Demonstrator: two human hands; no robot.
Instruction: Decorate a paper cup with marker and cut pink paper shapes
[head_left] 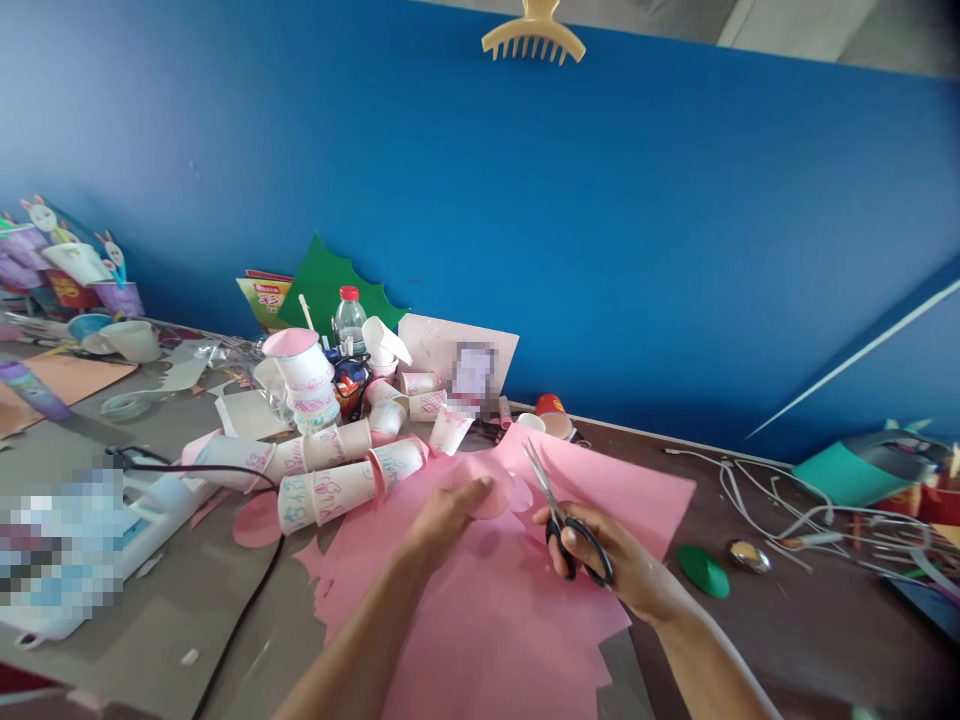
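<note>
My left hand (442, 522) pinches a round piece of pink paper (495, 498), its thumb lying on top. In my right hand (600, 545) is a pair of scissors (553, 492) with black handles. The blades point up and away from me, slightly apart, just right of the round piece. Beneath both hands spreads a large pink paper sheet (480, 640) with jagged, cut edges. To the left lie decorated paper cups (345, 490) joined end to end, with another pink paper disc (259, 518) beside them.
A stack of cups (300, 375) and a red-capped bottle (349, 318) stand toward the blue wall (600, 220). A black cable (251, 590) crosses the table on the left. White cables (772, 500), a green paper cone (703, 570) and a shiny round object (748, 556) lie right.
</note>
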